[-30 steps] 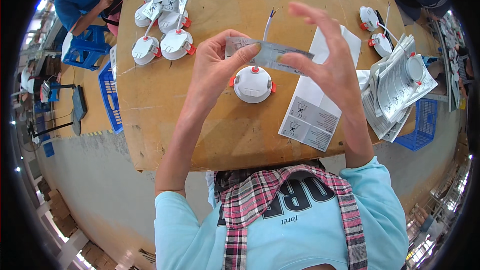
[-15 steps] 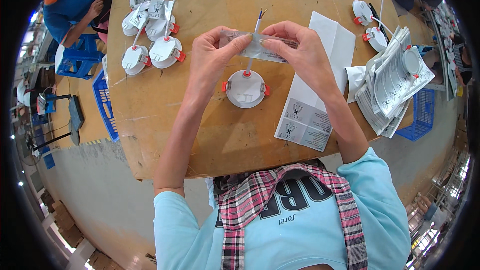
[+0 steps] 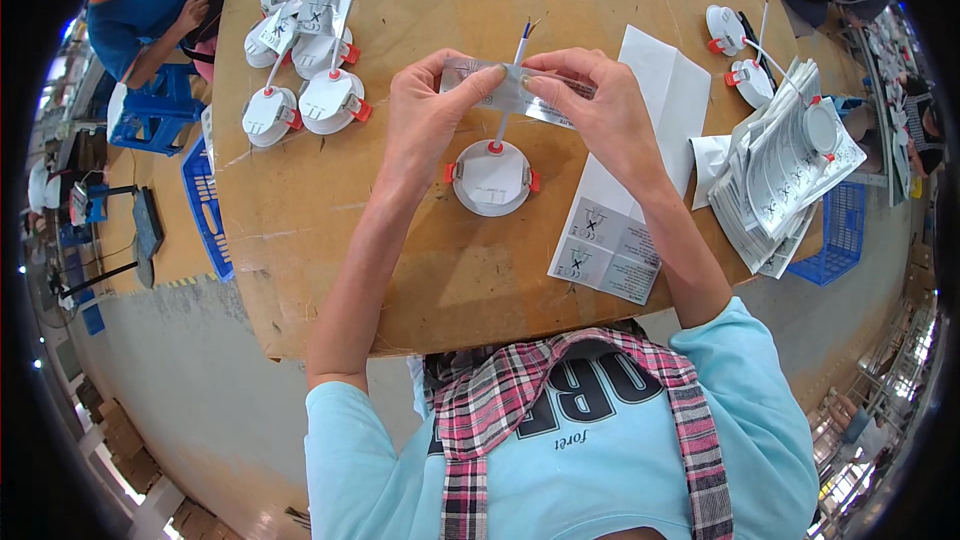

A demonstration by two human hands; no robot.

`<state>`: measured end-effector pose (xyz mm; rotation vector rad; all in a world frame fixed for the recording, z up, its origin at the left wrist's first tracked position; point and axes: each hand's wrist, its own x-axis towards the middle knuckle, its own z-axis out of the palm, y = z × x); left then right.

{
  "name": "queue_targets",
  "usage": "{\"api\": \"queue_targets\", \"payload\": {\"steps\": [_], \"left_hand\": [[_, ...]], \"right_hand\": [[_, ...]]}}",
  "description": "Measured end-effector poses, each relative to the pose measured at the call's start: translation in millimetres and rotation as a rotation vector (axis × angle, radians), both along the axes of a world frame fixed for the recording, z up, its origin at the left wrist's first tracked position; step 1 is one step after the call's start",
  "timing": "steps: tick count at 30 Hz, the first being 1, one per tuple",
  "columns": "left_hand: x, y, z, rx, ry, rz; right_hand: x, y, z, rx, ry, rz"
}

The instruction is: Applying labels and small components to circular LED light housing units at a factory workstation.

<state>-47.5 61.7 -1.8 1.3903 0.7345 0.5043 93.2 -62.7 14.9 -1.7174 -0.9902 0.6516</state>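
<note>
A silver printed label (image 3: 508,92) is stretched between my two hands, across the white cable of a round white downlight (image 3: 491,180). My left hand (image 3: 432,100) pinches the label's left part between thumb and fingers. On its other side, my right hand (image 3: 592,100) pinches the label close to the cable. The downlight lies back up on the table, with red-tipped spring clips at its sides and bare wire ends sticking up beyond the label. Right of it lies a white backing sheet (image 3: 650,130) with several silver labels (image 3: 607,250) at its near end.
Several labelled downlights (image 3: 330,103) are grouped at the far left of the wooden table (image 3: 400,305). At the right, a downlight (image 3: 822,127) rests on a stack of label sheets (image 3: 770,190). Blue baskets (image 3: 205,210) stand beyond the table edges. A co-worker (image 3: 150,15) is at far left.
Both hands stay closed on the label at the cable. The label's right part has tilted slightly, and the cable leans a little more to the right.
</note>
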Motion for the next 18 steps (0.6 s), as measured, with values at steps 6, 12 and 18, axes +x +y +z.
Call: {"api": "queue_targets", "payload": {"steps": [6, 12, 18], "left_hand": [[0.3, -0.7, 0.8, -0.054, -0.014, -0.007], [0.6, -0.6, 1.2, -0.083, -0.032, -0.026], [0.1, 0.8, 0.0, -0.109, -0.076, -0.052]], "right_hand": [[-0.3, 1.0, -1.9, 0.005, -0.012, 0.004], [-0.5, 1.2, -2.2, 0.015, -0.033, 0.014], [-0.1, 2.2, -3.6, 0.025, -0.051, 0.018]]}}
